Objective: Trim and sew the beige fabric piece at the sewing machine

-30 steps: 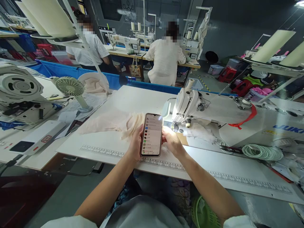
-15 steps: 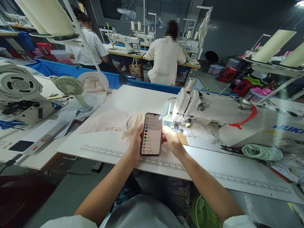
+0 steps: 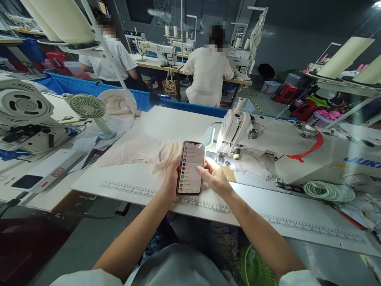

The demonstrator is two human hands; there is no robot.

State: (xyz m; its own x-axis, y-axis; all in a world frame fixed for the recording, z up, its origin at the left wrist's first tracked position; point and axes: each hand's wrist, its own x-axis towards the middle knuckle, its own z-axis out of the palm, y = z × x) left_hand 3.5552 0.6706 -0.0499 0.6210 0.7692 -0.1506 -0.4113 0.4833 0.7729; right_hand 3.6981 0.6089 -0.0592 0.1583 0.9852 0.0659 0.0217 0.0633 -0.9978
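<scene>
A smartphone (image 3: pixel 190 169) is held upright above the front edge of the sewing table, its lit screen showing a list with small icons. My left hand (image 3: pixel 171 180) is closed around the phone's left side. On the right, my right hand (image 3: pixel 214 178) grips the phone's other side, its thumb lying over the screen; its fingers are partly hidden behind the phone. Pale cream fabric (image 3: pixel 133 154) lies on the table behind and left of the phone. Just right of my hands stands a white sewing machine (image 3: pixel 238 133) with its lamp lit and whitish cloth (image 3: pixel 253 165) near its needle.
A ruler strip (image 3: pixel 268 218) runs along the table's front edge. At left are a small green fan (image 3: pixel 87 106) and a white control box (image 3: pixel 47 171). Coiled pale cord (image 3: pixel 329 191) lies at right. A green basket (image 3: pixel 256 266) stands below. Two people sit at machines ahead.
My right thumb has moved from the phone's edge onto its screen. The phone stays in nearly the same place, and the left hand keeps its hold.
</scene>
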